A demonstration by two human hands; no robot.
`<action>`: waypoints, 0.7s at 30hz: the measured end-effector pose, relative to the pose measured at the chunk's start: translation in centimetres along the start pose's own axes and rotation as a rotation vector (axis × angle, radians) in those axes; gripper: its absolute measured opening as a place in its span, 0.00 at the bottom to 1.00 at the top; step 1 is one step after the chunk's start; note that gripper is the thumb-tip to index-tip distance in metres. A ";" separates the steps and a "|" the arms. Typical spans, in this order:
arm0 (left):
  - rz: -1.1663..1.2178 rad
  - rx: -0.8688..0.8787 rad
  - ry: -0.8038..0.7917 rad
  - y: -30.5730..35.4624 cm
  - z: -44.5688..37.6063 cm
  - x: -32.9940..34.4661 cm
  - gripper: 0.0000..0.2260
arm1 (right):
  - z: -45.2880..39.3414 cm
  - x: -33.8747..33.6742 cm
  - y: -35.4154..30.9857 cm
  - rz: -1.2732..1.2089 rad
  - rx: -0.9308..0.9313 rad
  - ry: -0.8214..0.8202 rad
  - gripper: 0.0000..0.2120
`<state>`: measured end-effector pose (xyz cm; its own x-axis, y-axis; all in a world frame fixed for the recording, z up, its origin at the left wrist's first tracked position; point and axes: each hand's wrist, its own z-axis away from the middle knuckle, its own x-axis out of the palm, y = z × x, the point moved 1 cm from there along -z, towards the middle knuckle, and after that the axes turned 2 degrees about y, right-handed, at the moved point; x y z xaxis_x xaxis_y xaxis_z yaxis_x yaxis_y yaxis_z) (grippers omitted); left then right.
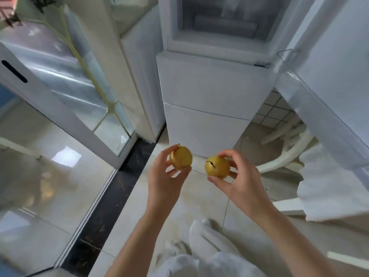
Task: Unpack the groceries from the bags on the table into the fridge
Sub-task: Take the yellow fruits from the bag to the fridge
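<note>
I stand in front of a white fridge [207, 86] whose upper compartment [221, 21] is open, with its door [335, 56] swung out to the right. My left hand [165, 176] grips a yellow pear [181, 157] by its sides, stem up. My right hand [237, 176] holds a second yellow pear [217, 166], its dark stem facing me. Both pears hang above the floor, just in front of the fridge's closed lower drawers [205, 128]. The bags and the table are out of view.
A glass sliding door [79, 80] in a white frame stands at the left, with a dark threshold strip [111, 196] on the glossy tiled floor. A white chair [289, 148] sits under the open fridge door. White cloth [331, 188] hangs at the right.
</note>
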<state>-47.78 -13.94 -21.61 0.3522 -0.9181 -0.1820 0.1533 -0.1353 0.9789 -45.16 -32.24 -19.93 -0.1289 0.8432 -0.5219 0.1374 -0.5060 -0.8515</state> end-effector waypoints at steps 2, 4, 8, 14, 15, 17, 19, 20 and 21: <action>0.022 0.034 -0.070 1.2 -2.5 1.3 0.23 | -1.6 -1.1 -0.5 -0.012 0.006 0.074 0.24; 0.035 0.076 -0.132 2.3 -5.0 2.9 0.24 | -3.3 -2.2 -1.1 -0.040 0.015 0.141 0.24; 0.031 0.167 -0.222 5.0 -9.8 6.3 0.25 | -6.8 -4.9 -2.2 -0.026 -0.018 0.239 0.23; 0.041 0.308 -0.349 9.6 -15.7 11.2 0.25 | -11.5 -9.5 -3.7 0.005 -0.068 0.404 0.23; 0.040 0.334 -0.369 10.4 -16.5 12.0 0.25 | -12.1 -10.3 -3.8 0.014 -0.077 0.431 0.23; 0.032 0.383 -0.399 11.9 -18.0 13.6 0.26 | -13.3 -11.8 -3.9 0.041 -0.091 0.473 0.23; 0.017 0.437 -0.441 13.2 -19.1 15.2 0.26 | -14.2 -13.3 -3.7 0.046 -0.083 0.513 0.23; 0.009 0.464 -0.467 13.7 -19.7 16.0 0.26 | -14.5 -13.9 -3.5 0.025 -0.064 0.537 0.23; 0.004 0.487 -0.496 14.2 -20.2 16.8 0.25 | -14.8 -14.4 -3.4 -0.009 -0.040 0.564 0.22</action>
<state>-21.02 -23.73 -12.60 -0.1290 -0.9651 -0.2279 -0.3201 -0.1771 0.9307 -29.21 -39.98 -8.73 0.4130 0.8193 -0.3977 0.1775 -0.5007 -0.8473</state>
